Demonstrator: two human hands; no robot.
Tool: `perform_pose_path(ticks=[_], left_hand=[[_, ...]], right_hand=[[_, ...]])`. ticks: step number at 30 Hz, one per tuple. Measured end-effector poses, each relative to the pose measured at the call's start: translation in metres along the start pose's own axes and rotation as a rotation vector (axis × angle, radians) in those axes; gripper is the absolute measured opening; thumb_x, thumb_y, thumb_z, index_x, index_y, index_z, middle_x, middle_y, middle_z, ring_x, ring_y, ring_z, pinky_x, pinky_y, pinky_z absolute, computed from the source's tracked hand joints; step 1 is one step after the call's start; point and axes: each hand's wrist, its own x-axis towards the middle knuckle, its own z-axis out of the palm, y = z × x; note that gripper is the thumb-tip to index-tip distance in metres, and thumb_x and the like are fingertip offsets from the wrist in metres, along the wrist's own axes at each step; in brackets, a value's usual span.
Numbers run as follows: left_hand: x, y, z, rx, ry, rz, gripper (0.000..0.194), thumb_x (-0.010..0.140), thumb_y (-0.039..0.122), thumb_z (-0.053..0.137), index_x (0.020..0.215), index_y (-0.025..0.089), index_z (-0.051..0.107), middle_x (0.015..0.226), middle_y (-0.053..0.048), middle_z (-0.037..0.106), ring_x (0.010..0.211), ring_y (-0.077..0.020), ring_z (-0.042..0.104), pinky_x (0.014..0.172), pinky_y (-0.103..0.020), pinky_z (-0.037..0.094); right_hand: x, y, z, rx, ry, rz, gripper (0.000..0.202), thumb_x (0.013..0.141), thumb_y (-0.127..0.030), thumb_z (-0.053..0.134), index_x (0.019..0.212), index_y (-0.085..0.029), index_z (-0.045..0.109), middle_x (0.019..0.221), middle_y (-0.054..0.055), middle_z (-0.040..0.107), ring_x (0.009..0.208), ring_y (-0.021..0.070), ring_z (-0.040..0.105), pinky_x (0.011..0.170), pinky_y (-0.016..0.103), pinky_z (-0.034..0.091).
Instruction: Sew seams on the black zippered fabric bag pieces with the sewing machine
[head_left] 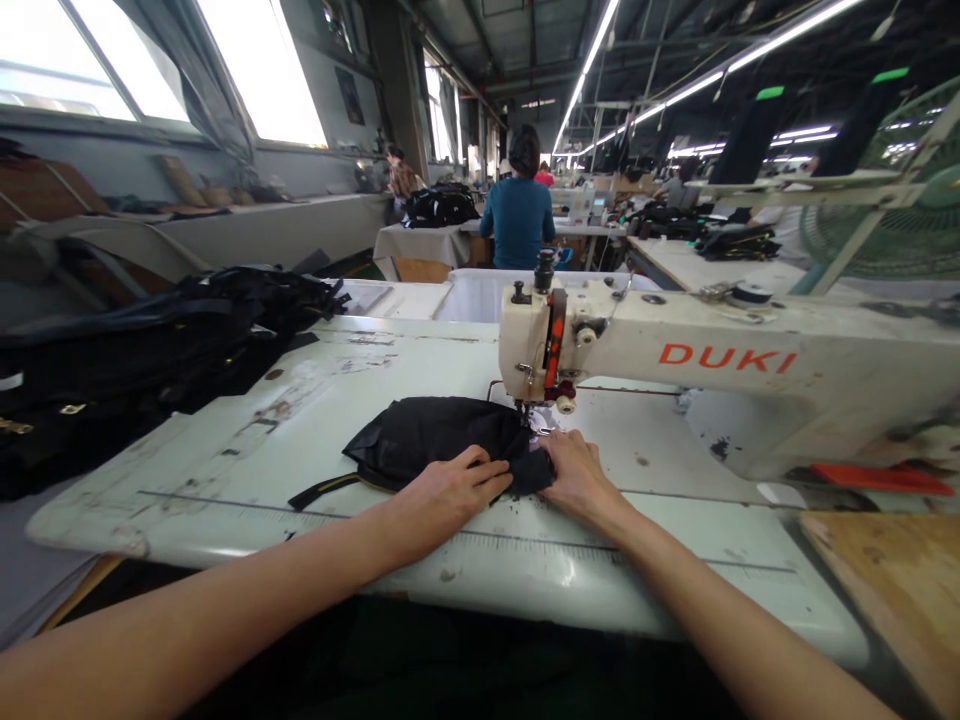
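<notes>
A black fabric piece (pixel 435 435) lies on the pale green sewing table (pixel 285 420), its right end beneath the needle and presser foot of a white sewing machine (pixel 690 345). A narrow strip with a yellowish line (pixel 326 488) trails from its left side. My left hand (pixel 454 495) rests on the near edge of the fabric, fingers bent together and gripping it. Just right of the needle, my right hand (pixel 576 470) pinches the fabric's right end; its fingertips are partly hidden behind the cloth.
A heap of black sewn pieces (pixel 150 350) covers the table's left side. A ruler scale (pixel 525 545) runs along the front edge. A red tray (pixel 881 480) sits under the machine arm, and thread cones (pixel 750 135) stand at upper right. A person in teal (pixel 519 215) sits ahead.
</notes>
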Motion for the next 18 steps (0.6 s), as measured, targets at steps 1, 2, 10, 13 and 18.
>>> perform_pose_path(ticks=[1,2,10,13,18], left_hand=[[0.0002,0.0002,0.0009,-0.005,0.004,-0.026,0.033,0.096,0.014,0.046,0.128,0.019,0.049,0.125,-0.009,0.059,0.11,-0.0209,0.049,0.073,-0.025,0.054],[0.0005,0.0004,0.0017,-0.014,0.008,-0.059,0.031,0.097,0.017,0.047,0.127,0.019,0.049,0.119,-0.009,0.061,0.108,-0.0208,0.05,0.072,-0.025,0.054],[0.0015,-0.0012,0.0059,-0.046,0.044,-0.128,0.024,0.095,0.019,0.051,0.118,0.023,0.053,0.118,-0.005,0.063,0.102,-0.0202,0.051,0.077,-0.028,0.053],[0.001,-0.0009,0.004,-0.013,0.036,-0.135,0.025,0.092,0.015,0.055,0.114,0.025,0.056,0.123,-0.004,0.061,0.103,-0.0208,0.051,0.07,-0.026,0.053],[0.0054,0.0016,0.0047,0.054,0.051,-0.108,0.016,0.093,0.014,0.05,0.103,0.019,0.061,0.127,-0.007,0.056,0.107,-0.0233,0.05,0.068,-0.027,0.054]], right_hand=[[0.0,-0.0001,0.0002,0.003,0.003,0.003,0.011,0.077,-0.031,0.06,0.083,-0.021,0.061,0.093,0.006,0.061,0.093,0.0256,0.049,0.072,0.033,0.03],[-0.0002,-0.0001,0.0004,0.007,0.008,0.005,0.013,0.077,-0.031,0.06,0.085,-0.021,0.061,0.094,0.006,0.061,0.093,0.0257,0.049,0.073,0.033,0.03],[-0.001,0.0004,0.0041,0.034,0.042,0.017,0.018,0.077,-0.036,0.061,0.086,-0.02,0.06,0.094,0.007,0.059,0.094,0.0263,0.048,0.074,0.033,0.029],[-0.0003,0.0,0.0046,0.042,0.043,0.019,0.014,0.077,-0.033,0.06,0.082,-0.02,0.059,0.092,0.006,0.059,0.093,0.0253,0.048,0.073,0.033,0.029],[-0.0008,-0.0006,0.0034,0.058,0.038,0.024,0.014,0.076,-0.034,0.062,0.074,-0.021,0.057,0.087,0.003,0.057,0.092,0.024,0.047,0.072,0.032,0.027]])
